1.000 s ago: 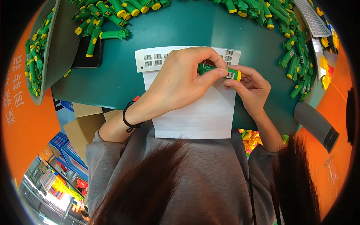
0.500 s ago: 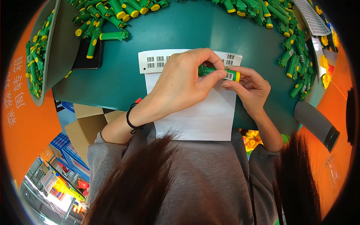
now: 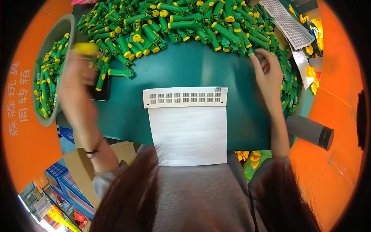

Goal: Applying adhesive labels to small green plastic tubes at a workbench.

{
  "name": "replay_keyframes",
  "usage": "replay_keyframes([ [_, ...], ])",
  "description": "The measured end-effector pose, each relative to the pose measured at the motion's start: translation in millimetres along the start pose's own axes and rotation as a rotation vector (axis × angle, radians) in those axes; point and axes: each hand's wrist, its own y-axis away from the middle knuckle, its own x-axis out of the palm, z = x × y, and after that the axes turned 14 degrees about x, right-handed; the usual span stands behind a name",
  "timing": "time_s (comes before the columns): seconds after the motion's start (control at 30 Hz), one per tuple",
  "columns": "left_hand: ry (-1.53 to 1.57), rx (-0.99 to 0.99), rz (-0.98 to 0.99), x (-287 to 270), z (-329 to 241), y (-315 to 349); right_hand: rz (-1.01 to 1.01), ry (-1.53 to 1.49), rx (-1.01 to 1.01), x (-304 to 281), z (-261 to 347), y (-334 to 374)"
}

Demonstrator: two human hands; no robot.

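Note:
My left hand (image 3: 77, 83) is smeared by motion at the left, beside the grey-green bin (image 3: 70, 42). A blurred green plastic tube with a yellow end (image 3: 85, 48) shows at its fingers. At the right edge of the pile, my right hand (image 3: 269, 73) has its thumb and fingers apart, the thumb tip against the yellow end of a green tube (image 3: 246, 40). In front of me lies a white backing sheet (image 3: 189, 133), its top strip (image 3: 184, 97) bearing two rows of small barcode labels.
A heap of green tubes with yellow ends (image 3: 185, 25) spans the table's far side. More tubes fill the bin. A dark phone-like slab (image 3: 101, 91) lies near the bin. A grey cylindrical bottle (image 3: 309, 131) lies at the right, with another label sheet (image 3: 288, 23) further back.
My hands, together on a labelled tube over the sheet before, have parted. The left has swung to the bin with a tube; the right has reached out to the pile. The view has shifted.

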Motion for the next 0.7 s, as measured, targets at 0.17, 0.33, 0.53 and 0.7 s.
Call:
replay_keyframes([
  [0.17,-0.890,0.505,-0.214,-106.7,30.7,-68.8,-0.050,0.316,-0.291,12.3,-28.8,-49.1],
  [0.33,-0.360,0.499,0.579,46.3,-0.8,41.6,-0.089,0.267,0.061,-18.3,-23.6,-19.9],
  [0.53,-0.145,0.664,0.744,131.9,35.6,107.9,0.326,-0.465,0.061,-50.8,17.9,43.6],
  [0.7,-0.172,0.711,0.681,141.0,49.1,117.6,0.989,-0.557,-0.040,-27.8,8.8,74.3],
])
